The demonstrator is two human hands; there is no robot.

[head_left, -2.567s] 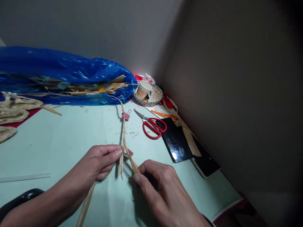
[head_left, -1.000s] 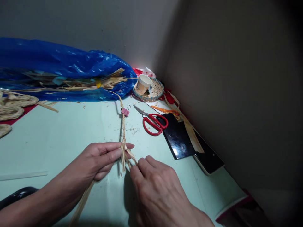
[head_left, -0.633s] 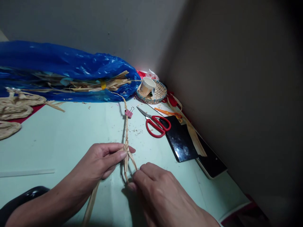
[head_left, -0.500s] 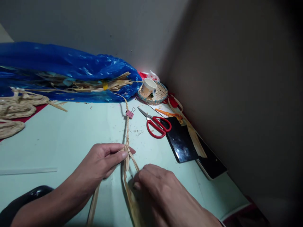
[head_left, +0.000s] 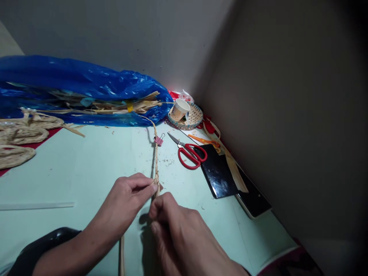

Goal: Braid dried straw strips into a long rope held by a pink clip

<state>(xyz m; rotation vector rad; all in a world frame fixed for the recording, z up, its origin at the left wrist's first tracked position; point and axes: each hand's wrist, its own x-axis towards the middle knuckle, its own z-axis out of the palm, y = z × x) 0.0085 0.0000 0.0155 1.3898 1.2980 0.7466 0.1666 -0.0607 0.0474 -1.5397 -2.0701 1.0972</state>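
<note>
A thin braid of dried plant fibre [head_left: 156,163] runs toward me over the pale green table, with a pink binder clip [head_left: 158,141] on its far part. My left hand [head_left: 129,197] pinches the braid's near end between thumb and fingers. Just below it, my right hand [head_left: 181,234] is closed, its fingertips by the loose strands [head_left: 157,191]; the hand hides most of them, and what lies inside its grip is only partly visible. One long strip [head_left: 122,255] hangs down beneath my left hand toward the table's near side.
Red-handled scissors [head_left: 191,155] lie right of the braid, beside a black tablet-like slab [head_left: 220,172]. Behind are a woven basket [head_left: 197,117] with a paper cup [head_left: 180,108] and a blue plastic bag [head_left: 100,78] of dried strips. Finished-looking braided coils [head_left: 17,157] rest at left.
My right hand has moved left and slightly up, close under my left hand, and now covers the loose strands. My left hand keeps its pinch on the braid. The view has shifted slightly.
</note>
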